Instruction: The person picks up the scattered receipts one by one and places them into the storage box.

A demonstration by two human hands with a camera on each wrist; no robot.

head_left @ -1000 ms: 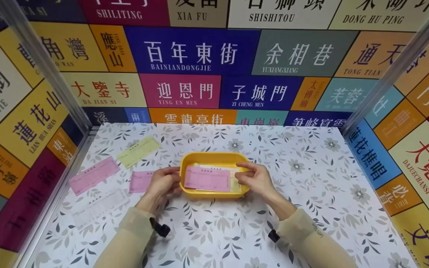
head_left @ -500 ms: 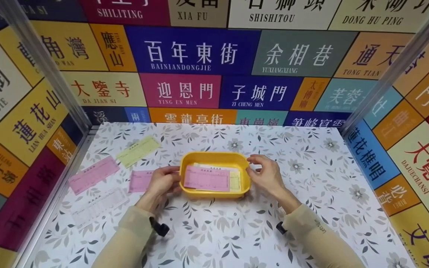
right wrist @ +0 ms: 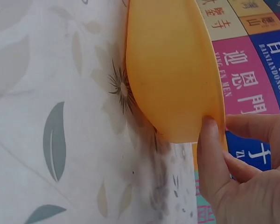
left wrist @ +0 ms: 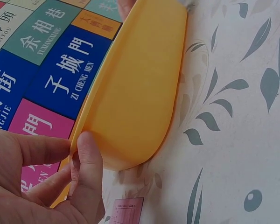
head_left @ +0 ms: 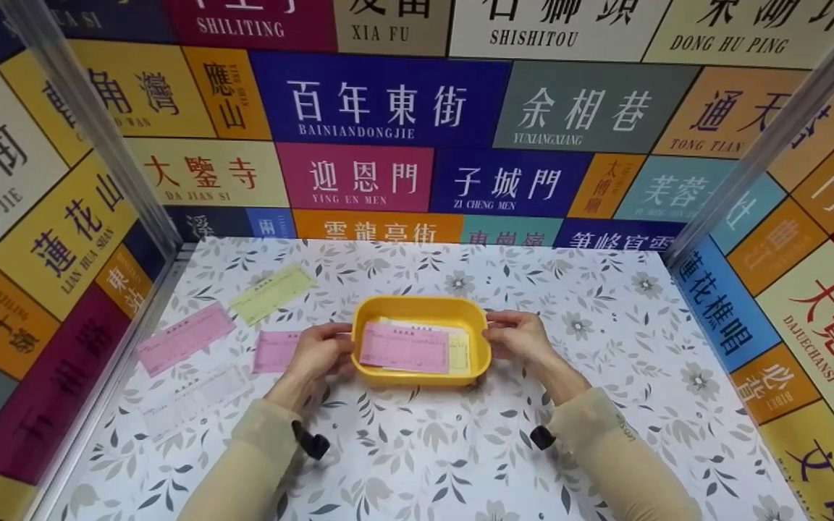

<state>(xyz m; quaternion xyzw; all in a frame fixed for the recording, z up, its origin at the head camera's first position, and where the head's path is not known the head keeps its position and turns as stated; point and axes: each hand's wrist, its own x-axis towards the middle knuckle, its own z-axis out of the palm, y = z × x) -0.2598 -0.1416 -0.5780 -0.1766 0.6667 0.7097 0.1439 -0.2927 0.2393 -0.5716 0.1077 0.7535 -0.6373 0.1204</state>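
Note:
A yellow plastic tub [head_left: 420, 379] stands on the table with paper slips inside. A pink slip [head_left: 404, 349] lies uppermost, over a white one [head_left: 397, 323] and a yellow one [head_left: 459, 352]. At the tub's left end my left hand [head_left: 318, 354] pinches the rim; in the left wrist view its thumb presses the outer wall [left wrist: 140, 84]. On the opposite end my right hand [head_left: 527, 343] pinches the rim between thumb and index finger, as the right wrist view shows. Partly behind my left hand lies another pink slip [head_left: 271, 352].
Left of the tub, a yellow slip [head_left: 272, 294], a pink slip [head_left: 187, 338] and a white slip [head_left: 196, 400] lie loose on the floral tablecloth [head_left: 417, 463]. Panels with printed Chinese characters [head_left: 381, 98] enclose the table at the back and both sides.
My right hand has come out of the tub, moved right, then taken hold of the right rim. My left hand has stayed at the left end. The slips lie as before.

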